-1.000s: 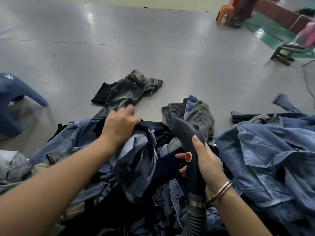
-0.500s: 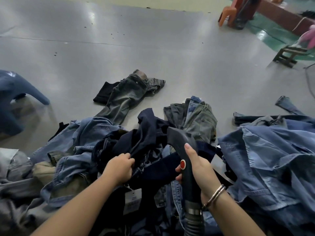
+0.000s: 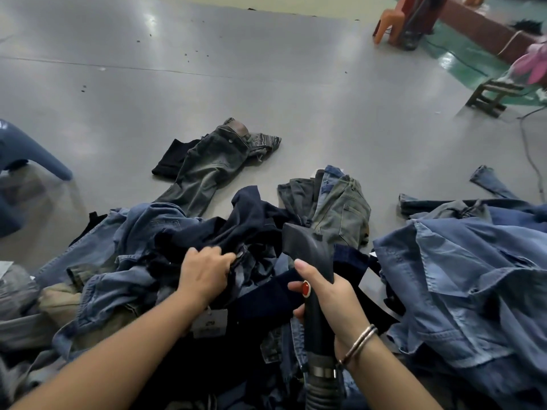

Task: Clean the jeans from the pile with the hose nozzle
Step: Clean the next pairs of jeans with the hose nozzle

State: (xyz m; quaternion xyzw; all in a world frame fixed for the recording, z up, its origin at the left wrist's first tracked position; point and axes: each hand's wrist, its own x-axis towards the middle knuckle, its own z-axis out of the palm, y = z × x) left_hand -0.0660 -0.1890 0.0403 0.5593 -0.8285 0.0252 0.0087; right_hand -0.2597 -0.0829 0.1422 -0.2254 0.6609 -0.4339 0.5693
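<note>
A pile of jeans point(image 3: 142, 232) in light and dark blue covers the floor in front of me. My left hand point(image 3: 204, 272) grips a dark navy pair point(image 3: 251, 214) on top of the pile, near its metal button. A white paper tag point(image 3: 210, 322) hangs below my wrist. My right hand point(image 3: 328, 297) holds the black hose nozzle point(image 3: 307, 247) by its handle, with the thumb lying along it above the red button point(image 3: 305, 288). The nozzle head points away from me over the dark jeans. Its ribbed hose point(image 3: 324, 389) runs down out of view.
Grey-green jeans point(image 3: 213, 164) lie spread on the grey floor beyond the pile, another folded pair point(image 3: 340, 202) beside them. Light blue denim point(image 3: 461, 279) is heaped at right. A blue plastic stool point(image 3: 26, 155) stands left; an orange stool point(image 3: 390, 19) and wooden stool point(image 3: 491, 93) far right.
My left hand dropped from the raised light-blue cloth down into the pile and took hold of the dark navy jeans. The nozzle stayed in my right hand, shifting slightly.
</note>
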